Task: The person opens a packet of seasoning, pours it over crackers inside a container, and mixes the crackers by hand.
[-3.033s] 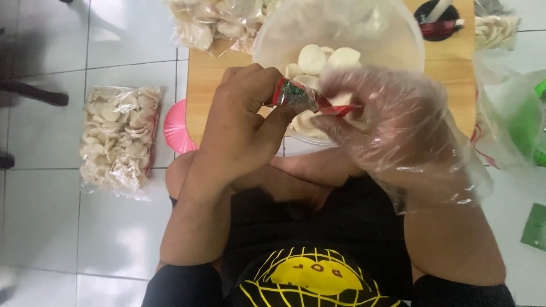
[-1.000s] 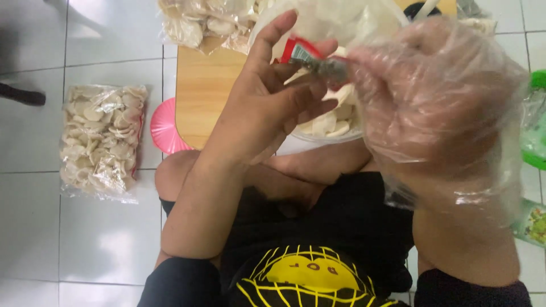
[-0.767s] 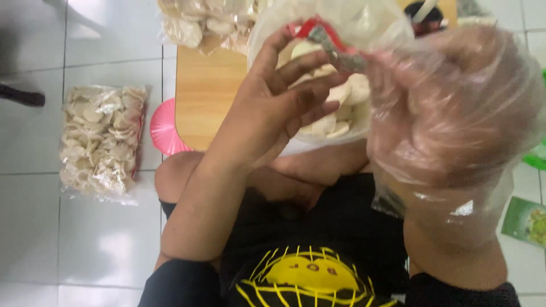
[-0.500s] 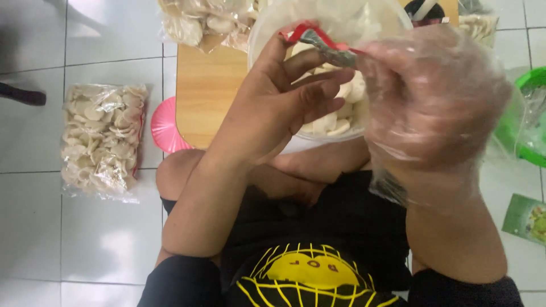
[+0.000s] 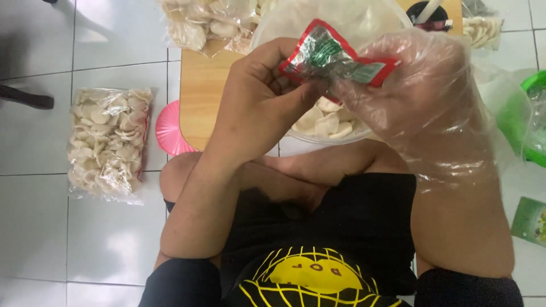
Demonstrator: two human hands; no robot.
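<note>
Both hands are up over the bowl (image 5: 296,25), pinching one small sachet (image 5: 333,57) betw. them; sachet is red-edged w/ a green and silver middle, crumpled, held roughly flat just above the bowl's near side. Left hand (image 5: 256,108) is bare; thumb and forefinger nip the sachet's left end, other fingers curled under. Right hand (image 5: 421,96) sits in a loose clear plastic glove; its fingertips clamp the sachet's right half, glove film bunched round the wrist. The two hands touch at the sachet, knuckles close.

Bowl is clear plastic w/ pale round crackers (image 5: 324,119) in it; it sits on a wooden board (image 5: 199,96), which lies on white tile floor (image 5: 51,239). Pink round thing (image 5: 170,131) pokes out from under the board's left edge; can't tell what it is. Sealed bag of crackers (image 5: 108,142) lies on the floor well left of the board; another clear bag of crackers (image 5: 210,23) rests at the board's far left. Green tub (image 5: 532,119) at far right, partly behind plastic film; green packet (image 5: 529,222) on the floor below it. Person sits cross-legged, black shirt w/ yellow print.
</note>
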